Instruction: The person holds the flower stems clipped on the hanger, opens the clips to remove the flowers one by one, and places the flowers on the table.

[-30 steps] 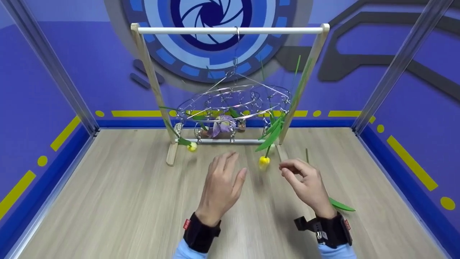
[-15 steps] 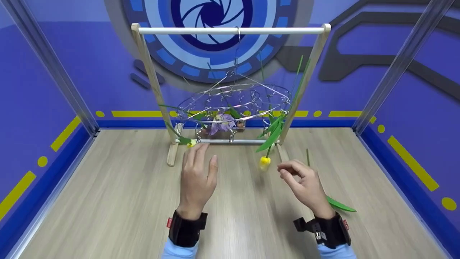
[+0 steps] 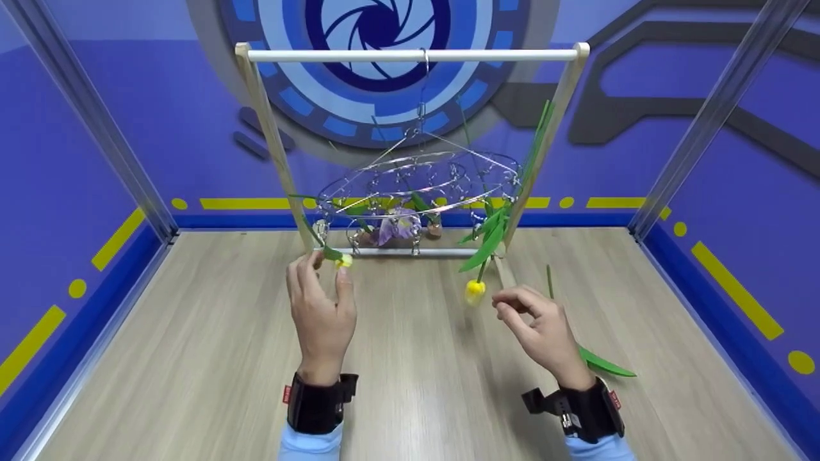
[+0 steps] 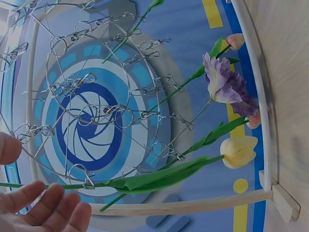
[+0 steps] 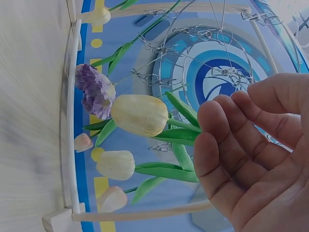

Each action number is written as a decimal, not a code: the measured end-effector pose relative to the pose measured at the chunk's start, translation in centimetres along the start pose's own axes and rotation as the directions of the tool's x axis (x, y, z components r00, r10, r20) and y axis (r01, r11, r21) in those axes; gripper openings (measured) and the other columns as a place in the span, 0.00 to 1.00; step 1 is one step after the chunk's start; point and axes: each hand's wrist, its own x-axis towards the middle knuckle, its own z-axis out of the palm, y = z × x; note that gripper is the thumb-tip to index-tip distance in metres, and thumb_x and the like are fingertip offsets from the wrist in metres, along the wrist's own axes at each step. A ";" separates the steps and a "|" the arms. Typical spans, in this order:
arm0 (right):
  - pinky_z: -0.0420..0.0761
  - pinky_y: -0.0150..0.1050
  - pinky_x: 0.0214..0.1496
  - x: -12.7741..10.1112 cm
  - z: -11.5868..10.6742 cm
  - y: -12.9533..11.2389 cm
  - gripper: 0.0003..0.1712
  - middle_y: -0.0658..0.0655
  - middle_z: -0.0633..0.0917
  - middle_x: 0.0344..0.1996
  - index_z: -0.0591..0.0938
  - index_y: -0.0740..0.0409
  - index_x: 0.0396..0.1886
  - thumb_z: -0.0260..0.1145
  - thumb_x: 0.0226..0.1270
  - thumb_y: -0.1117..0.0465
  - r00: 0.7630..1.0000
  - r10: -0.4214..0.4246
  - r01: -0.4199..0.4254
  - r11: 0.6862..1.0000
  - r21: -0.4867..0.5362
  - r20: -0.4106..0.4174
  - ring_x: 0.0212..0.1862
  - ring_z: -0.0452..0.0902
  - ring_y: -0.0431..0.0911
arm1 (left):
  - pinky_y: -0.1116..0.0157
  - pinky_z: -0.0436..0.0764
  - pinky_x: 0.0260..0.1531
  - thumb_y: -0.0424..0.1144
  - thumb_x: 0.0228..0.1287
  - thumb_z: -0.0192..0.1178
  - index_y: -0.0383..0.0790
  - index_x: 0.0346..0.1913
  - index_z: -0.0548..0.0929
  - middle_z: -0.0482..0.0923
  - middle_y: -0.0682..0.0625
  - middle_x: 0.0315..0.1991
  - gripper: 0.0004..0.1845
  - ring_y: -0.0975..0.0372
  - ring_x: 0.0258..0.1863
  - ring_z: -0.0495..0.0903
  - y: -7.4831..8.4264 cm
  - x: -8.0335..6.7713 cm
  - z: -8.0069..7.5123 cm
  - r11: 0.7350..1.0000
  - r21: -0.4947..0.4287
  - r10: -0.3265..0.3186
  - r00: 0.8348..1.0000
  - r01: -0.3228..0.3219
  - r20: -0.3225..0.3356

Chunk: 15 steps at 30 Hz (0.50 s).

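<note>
A round wire clip hanger (image 3: 416, 182) hangs from a wooden rack (image 3: 410, 55), with several artificial flowers clipped on upside down. My left hand (image 3: 328, 272) is raised beside the left yellow tulip (image 3: 344, 260). In the left wrist view its straight fingers (image 4: 48, 203) lie just under that flower's green stem (image 4: 159, 176), apart from it. My right hand (image 3: 506, 304) hovers with loosely curled fingers just right of another hanging yellow tulip (image 3: 475, 291) and holds nothing. In the right wrist view the palm (image 5: 251, 159) is bare, beside a cream tulip (image 5: 140, 115).
A purple flower (image 3: 397, 225) hangs in the middle of the hanger. A loose green stem with a leaf (image 3: 602, 365) lies on the wooden table (image 3: 192, 358) under my right wrist. Blue walls and metal posts enclose the table.
My left hand has moved left and forward from the middle of the table up to the left yellow tulip. The right hand has barely moved.
</note>
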 end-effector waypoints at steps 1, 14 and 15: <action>0.80 0.26 0.38 0.0 0.0 0.1 0.13 0.53 0.88 0.35 0.88 0.58 0.42 0.67 0.67 0.78 1.000 0.002 -0.002 1.000 -0.001 0.001 0.34 0.83 0.39 | 0.46 0.75 0.60 0.34 0.72 0.59 0.24 0.63 0.72 0.71 0.33 0.57 0.22 0.45 0.59 0.74 0.0 0.0 0.0 1.000 -0.010 -0.016 1.000 0.016 0.001; 0.81 0.28 0.36 0.0 0.1 0.1 0.13 0.54 0.87 0.34 0.88 0.59 0.42 0.66 0.67 0.78 1.000 -0.015 0.014 1.000 0.017 0.015 0.33 0.83 0.41 | 0.40 0.62 0.73 0.37 0.72 0.59 0.32 0.80 0.56 0.60 0.36 0.76 0.38 0.45 0.77 0.59 -1.3 1.1 -0.2 0.988 -0.114 -0.085 0.984 0.103 0.155; 0.81 0.28 0.36 0.0 0.1 0.0 0.13 0.54 0.87 0.34 0.88 0.58 0.42 0.66 0.67 0.78 1.000 -0.017 0.016 1.000 0.019 0.016 0.33 0.83 0.41 | 0.40 0.61 0.73 0.36 0.72 0.59 0.32 0.80 0.56 0.60 0.36 0.77 0.38 0.45 0.77 0.59 -1.4 1.1 -0.2 0.988 -0.122 -0.078 0.984 0.098 0.159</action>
